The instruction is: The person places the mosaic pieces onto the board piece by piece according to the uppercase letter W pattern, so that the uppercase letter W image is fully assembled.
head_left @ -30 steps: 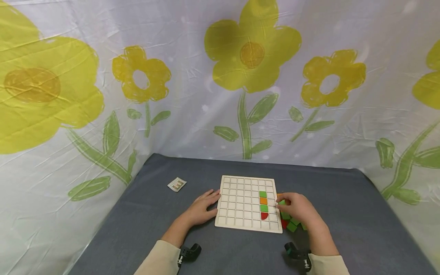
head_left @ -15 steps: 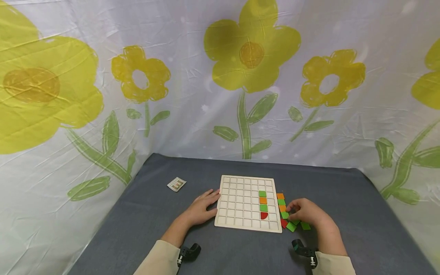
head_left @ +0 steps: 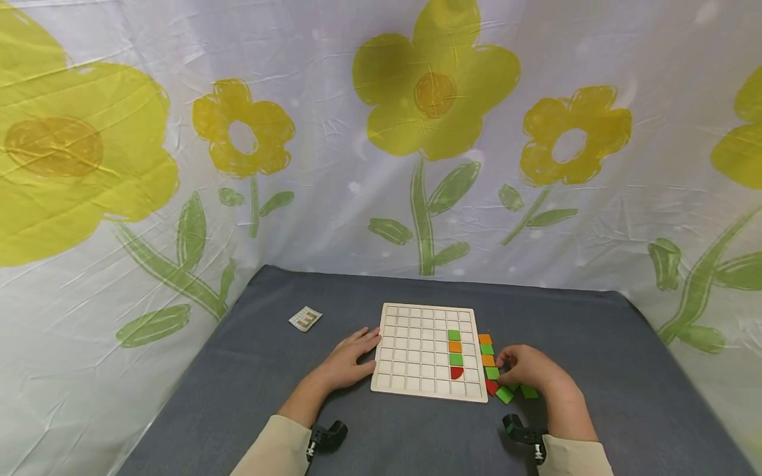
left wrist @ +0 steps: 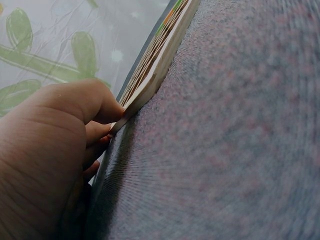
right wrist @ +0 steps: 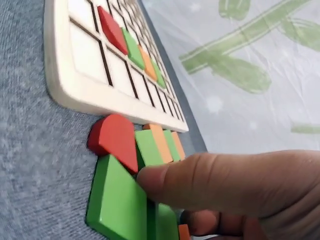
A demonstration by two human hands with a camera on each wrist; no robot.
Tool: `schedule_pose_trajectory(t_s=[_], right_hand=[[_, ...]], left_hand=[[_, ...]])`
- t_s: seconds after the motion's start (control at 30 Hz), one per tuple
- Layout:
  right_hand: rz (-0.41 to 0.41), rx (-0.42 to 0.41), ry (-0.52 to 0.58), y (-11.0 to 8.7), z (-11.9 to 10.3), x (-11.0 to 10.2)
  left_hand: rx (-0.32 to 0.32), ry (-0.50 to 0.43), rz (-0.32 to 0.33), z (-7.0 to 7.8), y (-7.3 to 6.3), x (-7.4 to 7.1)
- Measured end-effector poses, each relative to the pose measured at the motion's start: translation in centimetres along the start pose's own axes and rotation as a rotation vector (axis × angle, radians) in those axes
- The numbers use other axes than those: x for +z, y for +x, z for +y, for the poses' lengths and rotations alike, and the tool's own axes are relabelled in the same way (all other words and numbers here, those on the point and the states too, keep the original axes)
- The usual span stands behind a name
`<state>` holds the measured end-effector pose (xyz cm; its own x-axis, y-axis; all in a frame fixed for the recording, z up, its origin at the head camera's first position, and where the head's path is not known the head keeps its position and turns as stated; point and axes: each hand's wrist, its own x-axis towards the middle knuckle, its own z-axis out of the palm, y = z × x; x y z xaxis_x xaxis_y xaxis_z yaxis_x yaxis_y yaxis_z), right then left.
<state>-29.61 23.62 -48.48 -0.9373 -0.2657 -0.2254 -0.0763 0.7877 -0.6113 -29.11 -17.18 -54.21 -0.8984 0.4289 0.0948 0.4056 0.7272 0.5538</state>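
Note:
A pale wooden grid board (head_left: 411, 390) lies on the table, with a column of two green tiles, an orange tile (head_left: 455, 346) and a red quarter-round tile (head_left: 456, 373) in its cells. At the board's left edge my left hand (head_left: 347, 360) rests with fingers spread, the thumb touching the rim in the left wrist view. Beside the right edge, my right hand (head_left: 530, 367) is over loose tiles, fingers bent. Its thumb tip meets a green tile (right wrist: 117, 200) in the right wrist view; whether the fingers grip one is hidden.
Orange and green tiles (head_left: 486, 349) line the board's right edge, with a loose red tile (head_left: 491, 387) below them. Another green tile (head_left: 529, 391) lies by the right wrist. A small patterned card (head_left: 305, 318) sits at the back left. Flowered cloth (head_left: 333, 198) hangs behind the table.
My right hand has moved right, from the board's right edge to the loose tiles, uncovering the row of tiles there. It has barely moved in the last half second. My left hand stays put.

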Motion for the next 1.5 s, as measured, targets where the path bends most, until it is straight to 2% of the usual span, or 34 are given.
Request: schedule_pose_trajectory(t_s=[0.3,0.6,1.07,1.37,1.5], right_hand=[[0.045,0.025,-0.035,-0.4,-0.2,-0.6],[0.1,-0.003,-0.082,-1.3,-1.2,-2.4],[0.167,-0.137,-0.138,-2.6,-5.0,-2.6],[0.172,-0.19,-0.152,-2.5,-7.3,-1.4],[0.179,-0.245,-0.174,-2.3,-7.8,-0.6]], left_hand=[[-0.003,-0.018,0.003,0.0,-0.1,0.0],[-0.005,-0.023,0.006,0.1,-0.1,0.0],[-0.009,-0.026,0.0,0.2,-0.2,0.0],[0.003,-0.015,0.009,0.1,-0.2,0.0],[-0.002,-0.014,0.004,0.0,-0.1,0.0]])
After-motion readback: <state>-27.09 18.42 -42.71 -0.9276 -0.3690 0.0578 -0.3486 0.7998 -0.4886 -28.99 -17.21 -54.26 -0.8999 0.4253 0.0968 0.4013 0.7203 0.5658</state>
